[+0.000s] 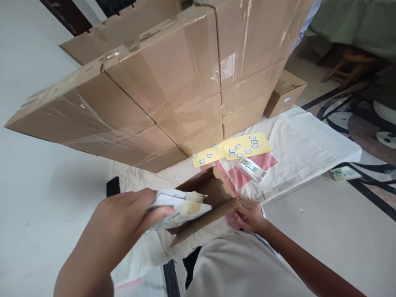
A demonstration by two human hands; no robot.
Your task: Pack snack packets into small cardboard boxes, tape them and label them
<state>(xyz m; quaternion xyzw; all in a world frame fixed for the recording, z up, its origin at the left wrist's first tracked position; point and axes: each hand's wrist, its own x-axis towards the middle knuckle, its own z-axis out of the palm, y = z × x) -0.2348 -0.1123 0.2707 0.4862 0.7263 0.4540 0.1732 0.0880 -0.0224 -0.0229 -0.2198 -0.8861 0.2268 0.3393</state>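
My left hand (128, 216) is wrapped round a flat white packet (177, 208) with yellowish tape or labelling at its end; what is inside it I cannot tell. It holds the packet tilted over the opening of a small cardboard box (192, 235), and the packet hides part of the interior. At the box's right end, my right hand (250, 215) has its fingers curled against the corner. Beyond the box lies a white pack with a greenish picture (252, 170). Two yellow sheets (244, 145) bearing several small blue-edged white labels lie behind that.
A tall wall of taped cardboard cartons (182, 70) stands close in front. Another carton (284, 93) sits to the right on the pale cloth (312, 132). A black object (113, 187) lies at the left, and a wooden stool (349, 68) stands at the back right.
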